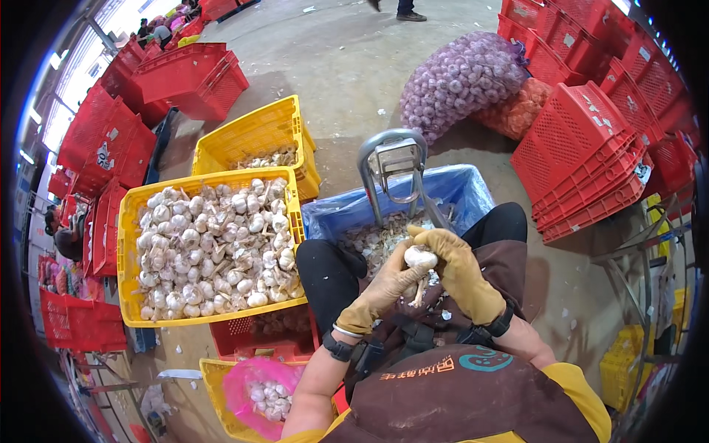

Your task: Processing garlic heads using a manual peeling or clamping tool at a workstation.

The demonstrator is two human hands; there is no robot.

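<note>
A white garlic bulb (420, 257) with a dry stem hanging down is held between my two gloved hands, above my lap. My left hand (381, 292) pinches it from the left with thumb and fingers. Curled around its right and upper side are the fingers of my right hand (461, 277). Just beyond them, a blue plastic-lined crate (461, 185) holds garlic skins and stem scraps (382, 235). A bent metal tube frame with a bracket (394, 141) stands over that crate. To my left, whole garlic bulbs (205, 249) fill a yellow crate (123, 249).
Another yellow crate (243, 133) with some garlic stands behind the full one. Beside my left arm, a pink mesh bag (238, 387) holds cleaned-looking bulbs. Stacked red crates (576, 155) and a large mesh sack of garlic (460, 83) stand at the right. A person's leg and shoe (411, 15) show far ahead.
</note>
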